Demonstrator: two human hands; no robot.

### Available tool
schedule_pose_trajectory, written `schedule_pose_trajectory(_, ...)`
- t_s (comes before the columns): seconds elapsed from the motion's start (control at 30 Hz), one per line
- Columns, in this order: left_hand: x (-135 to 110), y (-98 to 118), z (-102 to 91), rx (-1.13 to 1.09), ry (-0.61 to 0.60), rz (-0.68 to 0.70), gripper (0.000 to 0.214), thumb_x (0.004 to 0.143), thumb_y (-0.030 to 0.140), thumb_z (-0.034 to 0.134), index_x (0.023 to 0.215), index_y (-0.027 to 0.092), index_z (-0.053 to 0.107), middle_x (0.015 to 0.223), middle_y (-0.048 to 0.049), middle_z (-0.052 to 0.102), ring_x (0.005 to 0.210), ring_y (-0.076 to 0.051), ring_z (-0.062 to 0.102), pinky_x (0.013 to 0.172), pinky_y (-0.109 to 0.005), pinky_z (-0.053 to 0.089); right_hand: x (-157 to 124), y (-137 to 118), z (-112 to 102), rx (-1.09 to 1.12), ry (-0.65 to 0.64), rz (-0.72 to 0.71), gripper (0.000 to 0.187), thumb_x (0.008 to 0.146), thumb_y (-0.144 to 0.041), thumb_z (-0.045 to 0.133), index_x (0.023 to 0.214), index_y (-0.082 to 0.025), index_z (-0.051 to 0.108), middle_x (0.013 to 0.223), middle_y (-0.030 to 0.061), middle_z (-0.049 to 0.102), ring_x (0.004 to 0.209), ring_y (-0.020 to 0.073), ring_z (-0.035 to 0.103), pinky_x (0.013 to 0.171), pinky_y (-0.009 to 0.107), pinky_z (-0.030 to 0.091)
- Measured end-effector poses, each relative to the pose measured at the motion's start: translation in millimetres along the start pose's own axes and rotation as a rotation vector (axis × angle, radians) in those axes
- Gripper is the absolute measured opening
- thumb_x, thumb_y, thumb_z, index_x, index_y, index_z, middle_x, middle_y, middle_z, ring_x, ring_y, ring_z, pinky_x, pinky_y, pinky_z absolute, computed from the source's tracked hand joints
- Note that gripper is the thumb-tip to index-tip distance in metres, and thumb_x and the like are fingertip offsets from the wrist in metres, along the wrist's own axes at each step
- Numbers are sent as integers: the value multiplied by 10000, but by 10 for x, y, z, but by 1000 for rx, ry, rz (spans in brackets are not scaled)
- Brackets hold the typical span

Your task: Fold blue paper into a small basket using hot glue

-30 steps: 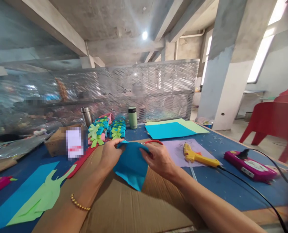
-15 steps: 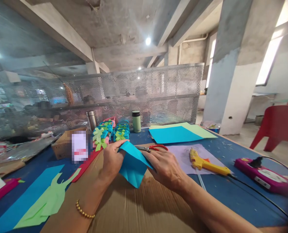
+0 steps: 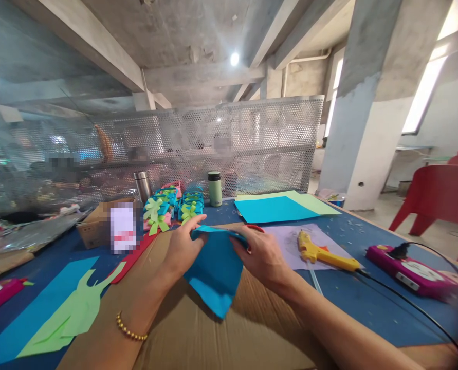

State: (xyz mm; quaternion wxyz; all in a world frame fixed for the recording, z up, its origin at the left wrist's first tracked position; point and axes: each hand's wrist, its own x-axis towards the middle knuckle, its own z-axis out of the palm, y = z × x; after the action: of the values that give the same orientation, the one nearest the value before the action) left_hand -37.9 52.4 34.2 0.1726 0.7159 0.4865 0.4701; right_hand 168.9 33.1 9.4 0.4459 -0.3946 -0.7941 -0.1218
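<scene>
A creased blue paper sheet (image 3: 216, 272) hangs between my two hands above the brown cardboard (image 3: 198, 339). My left hand (image 3: 185, 246) pinches its upper left corner, thumb toward me. At the upper right corner, my right hand (image 3: 261, 254) grips the sheet with fingers curled over the edge. The paper's top edge is bent over, and its lower point dangles close to the cardboard. Behind my right hand a red handle of the scissors (image 3: 254, 227) shows; the rest of them is hidden.
On the right lie a yellow glue gun (image 3: 325, 255) on lilac paper (image 3: 282, 252) and a magenta power strip (image 3: 409, 270). Blue and green sheets (image 3: 277, 209) rest behind. Several paper baskets (image 3: 190, 205) stand near a green bottle (image 3: 215, 189). Cut green paper (image 3: 70, 318) lies left.
The blue paper has been turned so its broad face hangs lower and faces me. My right hand has tilted, its fingers curling further around the edge. The scissors are now mostly covered.
</scene>
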Motion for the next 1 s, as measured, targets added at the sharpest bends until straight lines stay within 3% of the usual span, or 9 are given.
schedule_pose_trajectory(0.07, -28, 85, -51, 11, -128, -24, 587, 828, 293, 623, 1397, 160, 562, 1245, -127, 699, 1088, -309, 657, 903, -411, 508, 43, 44, 11, 159, -1, 172, 169, 913, -266, 549, 947, -192, 697, 806, 29, 730, 649, 144, 616, 606, 245, 444)
schedule_pose_trajectory(0.2, -30, 132, -183, -153, -363, -22, 704, 869, 585, 604, 1436, 176, 517, 1399, -143, 603, 1260, -334, 558, 1019, -427, 448, 128, 136, -1, 567, -168, 433, 298, 840, -440, 610, 757, -157, 658, 701, 28, 675, 630, 155, 588, 548, 252, 460)
schedule_pose_trajectory(0.37, 13, 14, -217, -577, -576, -179, 770, 941, 720, 276, 1288, 137, 640, 1295, -177, 661, 1067, -306, 656, 918, -429, 495, 107, 153, 29, 765, -555, 389, 457, 829, -553, 612, 945, -119, 701, 833, 63, 727, 750, 193, 670, 645, 293, 542)
schedule_pose_trajectory(0.43, -3, 7, -174, -512, -642, -200, 706, 937, 690, 362, 1251, 136, 666, 1226, -172, 695, 996, -293, 668, 858, -409, 508, 75, 142, 76, 699, -663, 342, 428, 863, -527, 577, 938, -123, 697, 821, 46, 716, 714, 173, 651, 620, 270, 515)
schedule_pose_trajectory(0.57, -44, -13, -42, -176, -689, 43, 499, 837, 439, 649, 1254, 167, 674, 1248, -114, 690, 1094, -287, 613, 888, -358, 483, 36, 146, 158, 463, -666, 284, 249, 843, -354, 626, 737, -131, 664, 641, -15, 601, 586, 128, 532, 523, 228, 365)
schedule_pose_trajectory(0.63, -48, -68, 14, -23, -710, 99, 428, 820, 333, 620, 1205, 163, 694, 1170, -89, 715, 1014, -255, 626, 829, -318, 481, 37, 147, 156, 368, -660, 242, 126, 789, -237, 683, 717, -136, 657, 656, -22, 581, 619, 126, 518, 555, 229, 336)
schedule_pose_trajectory(0.73, -53, -170, 53, 123, -763, 79, 223, 785, 237, 555, 874, 143, 736, 884, -51, 728, 784, -198, 609, 656, -265, 434, 53, 123, 100, 227, -622, 181, 66, 745, -142, 729, 773, -142, 669, 810, 12, 608, 748, 147, 537, 637, 238, 342)
schedule_pose_trajectory(0.83, -76, -204, 42, 172, -766, 26, 193, 773, 268, 566, 658, 145, 660, 673, -25, 650, 630, -166, 539, 550, -256, 354, 68, 84, 41, 120, -599, 120, 91, 756, -120, 736, 819, -148, 678, 883, 34, 584, 816, 160, 526, 676, 246, 336)
schedule_pose_trajectory(1.0, -101, -109, -13, 9, -706, 55, 334, 831, 485, 606, 777, 169, 701, 733, -31, 666, 700, -180, 574, 583, -254, 390, 53, 60, 35, 68, -660, 25, 116, 812, -53, 639, 790, -151, 698, 775, 12, 571, 699, 130, 516, 603, 240, 292)
